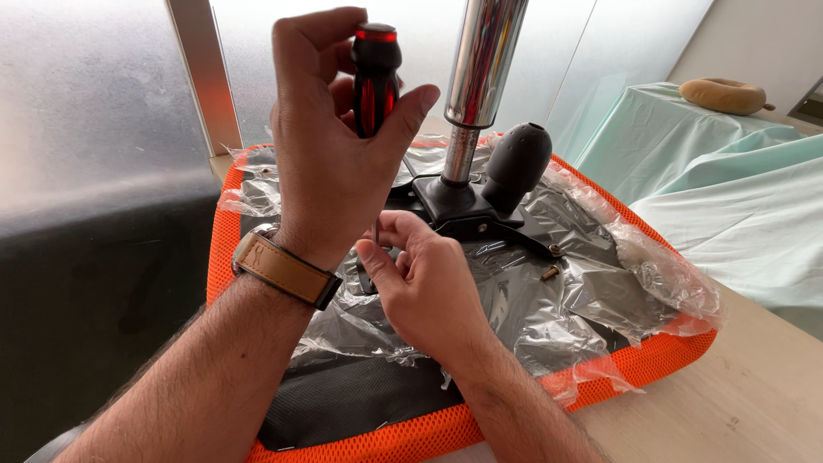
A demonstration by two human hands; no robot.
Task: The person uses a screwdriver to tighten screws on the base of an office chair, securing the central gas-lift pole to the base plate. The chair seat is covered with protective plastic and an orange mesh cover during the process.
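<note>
A screwdriver [375, 79] with a black and red handle is gripped upright in the left hand [330, 150], fingers and thumb wrapped closed around the handle, just left of the chrome column [482, 62]. Its thin shaft is seen running down to the right hand [424, 283], whose fingertips are pinched narrowly around the shaft's lower end, below and left of the column; whatever is pinched there is hidden. The column is set in a black bracket [454, 206] on the upturned orange mesh seat [411, 433], which is loosely enclosed in a clear plastic wrap [549, 317]. 1 loose screw [549, 273] is seen lying on the wrap, right of the column's base. A black lever knob [516, 163] is touching the bracket, just right of the column.
</note>
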